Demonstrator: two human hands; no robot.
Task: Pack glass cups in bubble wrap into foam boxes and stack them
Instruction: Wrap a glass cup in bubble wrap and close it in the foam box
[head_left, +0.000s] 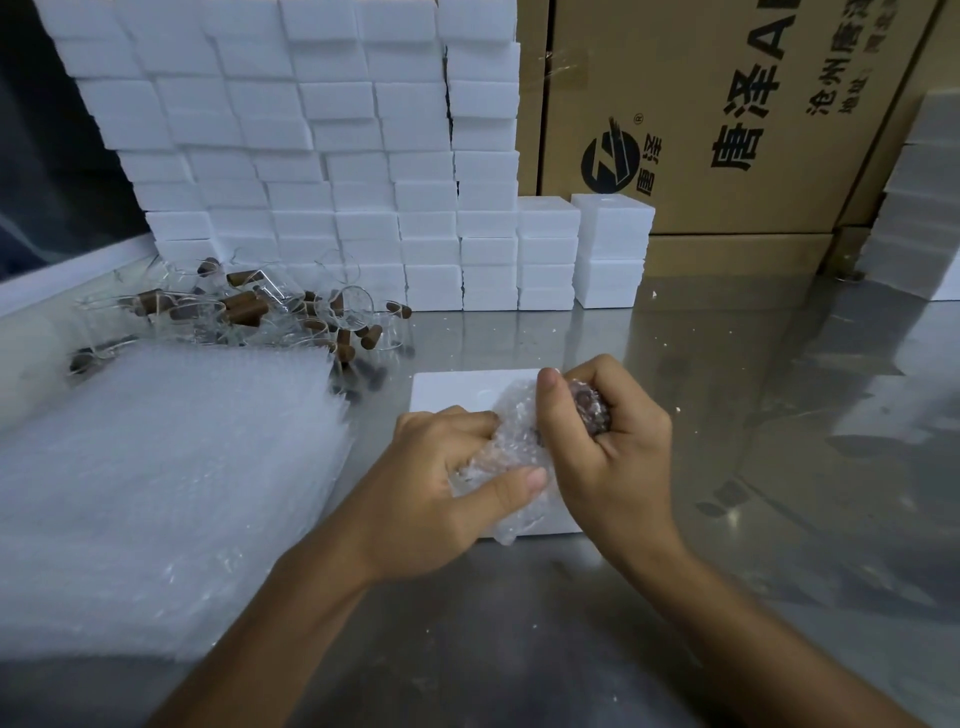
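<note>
A glass cup wrapped in bubble wrap (511, 441) is held between both hands above a white foam box (452, 389) lying flat on the metal table. My left hand (441, 478) grips the lower part of the bundle, thumb pressed on the wrap. My right hand (608, 441) is closed around the upper end, where a brown handle (589, 410) shows between the fingers. A thick stack of bubble wrap sheets (171, 493) lies to the left. Loose glass cups with brown handles (270, 317) are piled behind it.
A tall wall of stacked white foam boxes (311, 156) fills the back left, with shorter stacks (613, 249) beside it. Printed cardboard cartons (727, 114) stand behind on the right. More foam boxes (919, 208) rise at the far right. White crumbs dot the steel table (727, 389).
</note>
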